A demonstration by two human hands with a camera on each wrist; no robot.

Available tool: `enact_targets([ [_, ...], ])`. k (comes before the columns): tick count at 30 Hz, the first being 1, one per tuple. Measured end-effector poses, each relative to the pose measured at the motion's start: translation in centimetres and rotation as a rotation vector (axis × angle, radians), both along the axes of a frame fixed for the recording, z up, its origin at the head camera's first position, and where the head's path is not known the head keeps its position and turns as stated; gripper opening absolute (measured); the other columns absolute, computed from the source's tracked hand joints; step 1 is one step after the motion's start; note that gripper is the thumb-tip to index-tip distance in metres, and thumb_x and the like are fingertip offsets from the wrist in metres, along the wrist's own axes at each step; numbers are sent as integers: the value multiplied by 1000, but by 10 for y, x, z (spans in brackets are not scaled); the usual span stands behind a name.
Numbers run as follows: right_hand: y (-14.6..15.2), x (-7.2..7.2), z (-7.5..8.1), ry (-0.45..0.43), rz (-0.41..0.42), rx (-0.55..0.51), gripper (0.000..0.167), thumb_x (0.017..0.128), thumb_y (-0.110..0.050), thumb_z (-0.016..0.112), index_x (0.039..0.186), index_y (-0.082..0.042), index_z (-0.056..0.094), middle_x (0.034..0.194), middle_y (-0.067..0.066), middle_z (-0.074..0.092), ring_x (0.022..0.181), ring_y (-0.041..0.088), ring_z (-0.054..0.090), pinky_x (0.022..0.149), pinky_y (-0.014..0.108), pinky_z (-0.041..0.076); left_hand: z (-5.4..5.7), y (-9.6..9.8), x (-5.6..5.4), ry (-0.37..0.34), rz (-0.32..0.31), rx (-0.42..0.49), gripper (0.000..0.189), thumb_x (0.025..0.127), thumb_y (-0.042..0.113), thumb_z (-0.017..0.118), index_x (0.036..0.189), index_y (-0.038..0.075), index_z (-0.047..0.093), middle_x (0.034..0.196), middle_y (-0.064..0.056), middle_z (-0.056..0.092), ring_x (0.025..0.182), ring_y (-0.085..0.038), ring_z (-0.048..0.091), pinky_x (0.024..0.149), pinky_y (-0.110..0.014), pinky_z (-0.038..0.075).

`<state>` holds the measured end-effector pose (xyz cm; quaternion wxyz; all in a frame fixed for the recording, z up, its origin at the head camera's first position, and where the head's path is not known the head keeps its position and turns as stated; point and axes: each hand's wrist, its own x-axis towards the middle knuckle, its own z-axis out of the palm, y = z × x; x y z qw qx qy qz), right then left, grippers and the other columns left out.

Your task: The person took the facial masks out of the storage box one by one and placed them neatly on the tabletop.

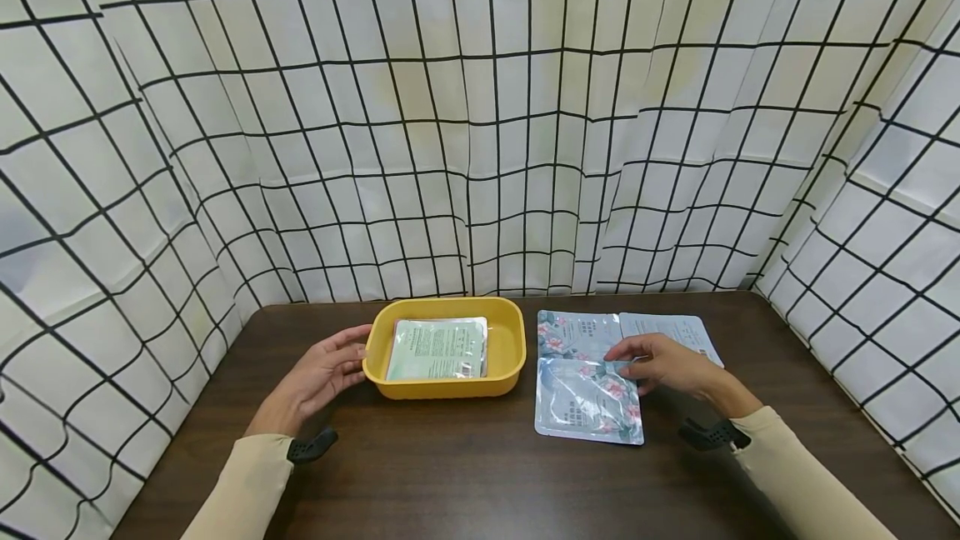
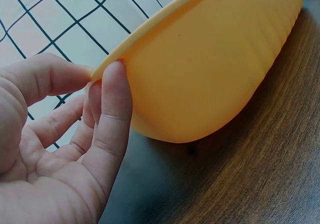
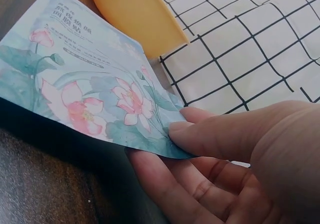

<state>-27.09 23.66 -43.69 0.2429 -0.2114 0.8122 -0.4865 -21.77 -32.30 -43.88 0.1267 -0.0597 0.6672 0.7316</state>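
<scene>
My left hand pinches the left rim of a yellow plastic basin; the left wrist view shows thumb and fingertips at the rim of the basin wall. A pale green packet lies flat in the basin, with more packet edges showing under it. To the right, my right hand grips a corner of a blue face mask packet printed with pink lotus flowers. In the right wrist view the thumb lies on top of this packet, fingers beneath, and its near edge is off the table.
Behind the gripped packet lie another flowered packet and a pale blue one, partly hidden by my right hand. Everything rests on a dark brown wooden table. White cloth with a black grid stands around its back and sides.
</scene>
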Motion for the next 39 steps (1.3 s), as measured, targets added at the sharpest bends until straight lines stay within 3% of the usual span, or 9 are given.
enact_targets([
  [23, 1, -4, -3, 7, 53, 26, 28, 99, -11, 65, 126, -4, 66, 122, 15, 64, 97, 27, 60, 75, 38, 61, -1, -1, -1, 6, -6, 0, 67, 99, 19, 68, 156, 10, 36, 119, -5, 67, 97, -18, 66, 88, -29, 58],
  [33, 3, -6, 6, 44, 20, 49, 30, 99, -11, 64, 127, -1, 65, 117, 15, 62, 104, 29, 60, 78, 42, 61, 0, 0, 0, -2, -6, 2, 67, 99, 18, 66, 157, 9, 34, 120, -6, 66, 98, -18, 66, 88, -29, 58],
  [39, 7, -8, 14, 78, 34, 76, 32, 100, -19, 65, 128, -2, 65, 120, 15, 64, 107, 27, 60, 81, 43, 60, 0, 0, -1, 1, -5, -1, 66, 100, 18, 66, 157, 10, 35, 119, -5, 66, 97, -17, 66, 88, -28, 58],
])
